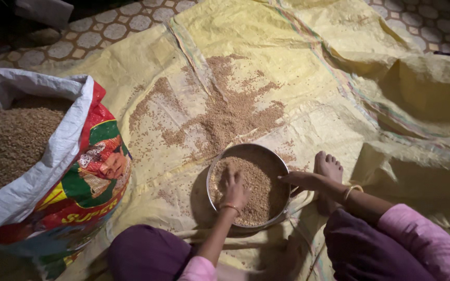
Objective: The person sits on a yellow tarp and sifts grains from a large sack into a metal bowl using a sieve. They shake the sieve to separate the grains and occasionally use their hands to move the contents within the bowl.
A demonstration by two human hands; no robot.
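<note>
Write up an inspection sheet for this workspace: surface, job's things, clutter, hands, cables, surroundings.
Surface: yellow woven sheet spread over a patterned tile floor, creased and bunched at the right.
Job's things: round metal pan partly filled with brown grain, resting on the sheet; open grain sack, white inside and printed red and green outside, standing at the left, nearly full.
Clutter: loose grain scattered on the sheet beyond the pan.
Hands: left hand resting in the pan's grain; right hand gripping the pan's right rim; a bangle on each wrist.
Cables: nothing seen.
Surroundings: dim light; bare foot beside the pan; dark objects at top left, too dark to identify.
</note>
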